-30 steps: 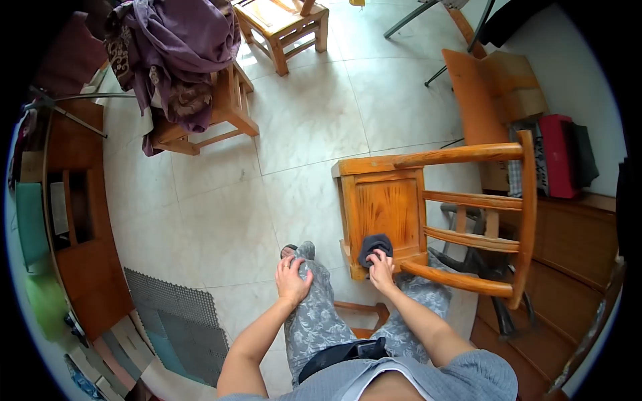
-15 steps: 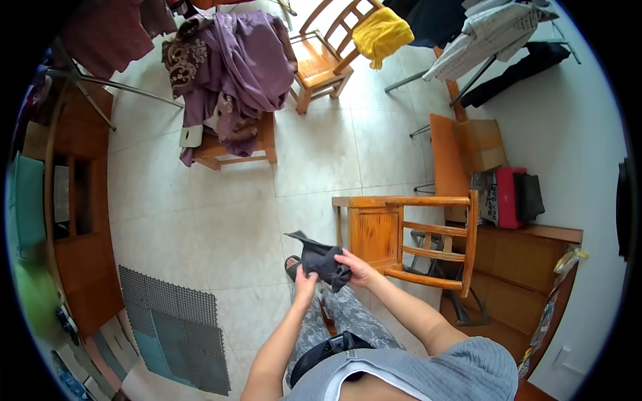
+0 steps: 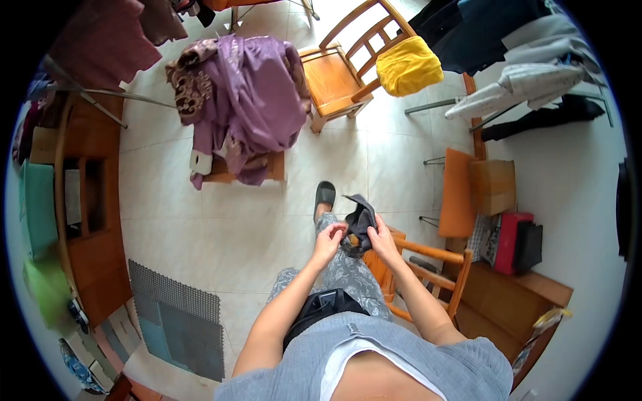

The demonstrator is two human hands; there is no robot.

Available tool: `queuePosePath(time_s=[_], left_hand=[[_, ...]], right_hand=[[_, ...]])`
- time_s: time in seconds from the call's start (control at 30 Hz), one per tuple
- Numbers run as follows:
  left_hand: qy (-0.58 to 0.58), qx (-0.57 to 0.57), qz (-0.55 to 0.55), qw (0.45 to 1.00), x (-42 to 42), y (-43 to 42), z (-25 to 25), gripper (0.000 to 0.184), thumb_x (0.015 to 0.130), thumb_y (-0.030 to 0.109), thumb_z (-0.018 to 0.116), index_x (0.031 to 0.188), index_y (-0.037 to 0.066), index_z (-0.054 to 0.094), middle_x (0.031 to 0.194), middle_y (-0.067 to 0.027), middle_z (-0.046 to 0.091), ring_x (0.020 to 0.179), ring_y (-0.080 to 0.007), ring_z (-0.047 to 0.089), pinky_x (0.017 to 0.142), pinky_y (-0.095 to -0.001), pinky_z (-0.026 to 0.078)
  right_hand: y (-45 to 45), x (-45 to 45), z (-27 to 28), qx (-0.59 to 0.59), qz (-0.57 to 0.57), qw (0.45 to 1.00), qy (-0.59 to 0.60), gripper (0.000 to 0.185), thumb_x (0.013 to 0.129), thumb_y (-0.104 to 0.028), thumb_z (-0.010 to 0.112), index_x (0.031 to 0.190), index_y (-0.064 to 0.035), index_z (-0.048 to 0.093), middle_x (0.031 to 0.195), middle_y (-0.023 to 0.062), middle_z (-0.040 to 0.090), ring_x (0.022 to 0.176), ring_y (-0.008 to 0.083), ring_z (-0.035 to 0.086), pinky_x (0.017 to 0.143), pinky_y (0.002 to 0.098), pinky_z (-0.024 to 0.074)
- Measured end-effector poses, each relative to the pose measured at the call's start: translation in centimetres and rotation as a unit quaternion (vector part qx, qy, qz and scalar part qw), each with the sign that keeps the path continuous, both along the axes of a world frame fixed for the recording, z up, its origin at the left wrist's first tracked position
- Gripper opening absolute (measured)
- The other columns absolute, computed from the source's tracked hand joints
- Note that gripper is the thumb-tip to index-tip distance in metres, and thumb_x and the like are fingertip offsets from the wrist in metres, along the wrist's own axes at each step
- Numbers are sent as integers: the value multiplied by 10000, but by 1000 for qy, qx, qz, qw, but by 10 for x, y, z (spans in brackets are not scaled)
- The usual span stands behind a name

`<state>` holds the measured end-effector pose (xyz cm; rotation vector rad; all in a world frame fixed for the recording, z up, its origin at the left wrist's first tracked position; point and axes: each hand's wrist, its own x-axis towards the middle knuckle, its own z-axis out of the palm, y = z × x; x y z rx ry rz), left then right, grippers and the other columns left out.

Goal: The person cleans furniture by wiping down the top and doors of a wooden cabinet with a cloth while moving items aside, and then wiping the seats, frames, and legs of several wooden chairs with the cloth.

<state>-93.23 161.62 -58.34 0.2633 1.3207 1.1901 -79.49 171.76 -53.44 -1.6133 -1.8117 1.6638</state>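
Note:
A crumpled dark grey cloth [image 3: 362,224] is held up in front of my lap, folded so that an opening shows in its lower part. My right hand [image 3: 383,240] grips its right side, thumb on top. At the left edge of the cloth, my left hand [image 3: 329,242] has its fingers curled together against the fabric; the fingertips are slightly blurred. Exactly what kind of garment or cloth this is does not show. Just below and right of the cloth stands a wooden chair [image 3: 428,271], partly hidden behind my right forearm.
Ahead, a purple patterned fabric [image 3: 257,100] is heaped over a wooden stool [image 3: 275,167]. Beside it stands another wooden chair [image 3: 331,83] with a yellow cloth [image 3: 409,67] on its back. Clothes hang on racks at both sides. A wooden cabinet [image 3: 97,267] lines the left.
I have stepped forward, one slippered foot now ahead. Both hands have moved up and right with the dark cloth, which is turned more upright. The near chair has dropped lower in view.

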Motion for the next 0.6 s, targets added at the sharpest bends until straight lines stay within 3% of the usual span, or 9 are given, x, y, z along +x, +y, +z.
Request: queuePosePath(time_s=[0.07, 0.13, 0.17, 0.2, 0.27, 0.37, 0.47, 0.53, 0.6], left_hand=[[-72, -66, 23, 995, -10, 44, -3, 210, 912, 134, 474, 1081, 48, 565, 962, -13, 611, 816, -76, 557, 703, -211, 445], [-163, -104, 93, 977, -16, 91, -11, 222, 917, 123, 459, 1101, 37, 547, 915, -22, 602, 761, -93, 561, 686, -213, 461], [-268, -130, 147, 943, -26, 119, 6, 235, 920, 120, 443, 1127, 47, 528, 894, -16, 590, 736, -85, 551, 661, -199, 455], [-369, -157, 197, 895, -38, 141, 24, 250, 924, 118, 426, 1152, 58, 509, 872, -10, 579, 711, -76, 540, 636, -186, 450], [-237, 80, 90, 964, -56, 175, 32, 213, 883, 102, 445, 1088, 67, 493, 813, -13, 522, 720, -123, 511, 671, -246, 443], [102, 329, -67, 936, -91, 237, 68, 198, 797, 90, 506, 993, 70, 481, 769, -17, 460, 730, -183, 460, 705, -279, 415], [233, 341, -175, 894, -106, 294, 17, 369, 727, 183, 592, 1055, 64, 471, 919, -39, 476, 864, -198, 456, 785, -286, 394], [58, 269, -92, 957, -119, 321, 11, 442, 786, 238, 589, 1161, 51, 448, 1073, -56, 502, 1000, -188, 472, 876, -289, 387], [-159, 283, 48, 945, -136, 350, -21, 506, 816, 243, 601, 1243, 47, 413, 1187, -48, 494, 1075, -172, 480, 921, -269, 391]], right_hand=[[31, -10, -15, -4, 9, 1000, 15, 449, 867, -156, 467, 1266, 33, 386, 1093, 179, 568, 990, 222, 555, 836, 309, 442], [67, -47, 32, -159, 120, 979, 42, 463, 866, -165, 492, 1267, 36, 377, 1118, 206, 553, 1002, 250, 563, 828, 323, 456], [81, -70, 73, -84, 224, 971, -24, 469, 863, -208, 530, 1256, 13, 404, 1093, 223, 548, 998, 308, 561, 845, 343, 451], [87, -76, 74, 8, 304, 953, 18, 514, 838, -310, 587, 1248, -37, 437, 1075, 212, 550, 997, 343, 539, 881, 392, 424], [109, -92, 94, 145, 430, 890, -34, 530, 800, -356, 625, 1226, -77, 477, 1091, 160, 564, 1035, 332, 514, 902, 422, 398], [186, -106, 106, 162, 450, 876, -56, 522, 768, -328, 655, 1208, -93, 502, 1102, 123, 574, 1067, 326, 496, 902, 432, 395], [287, -108, 103, 212, 308, 925, -65, 464, 748, -237, 674, 1167, -91, 539, 1100, 138, 577, 1049, 324, 509, 923, 428, 380], [352, -100, 83, 325, 271, 877, -227, 523, 751, -268, 680, 1229, -156, 501, 1244, 192, 450, 1119, 359, 433, 938, 453, 363], [417, -95, 56, 370, 284, 826, -315, 653, 706, -334, 720, 1289, -248, 440, 1324, 174, 359, 1167, 366, 372, 947, 473, 347]])
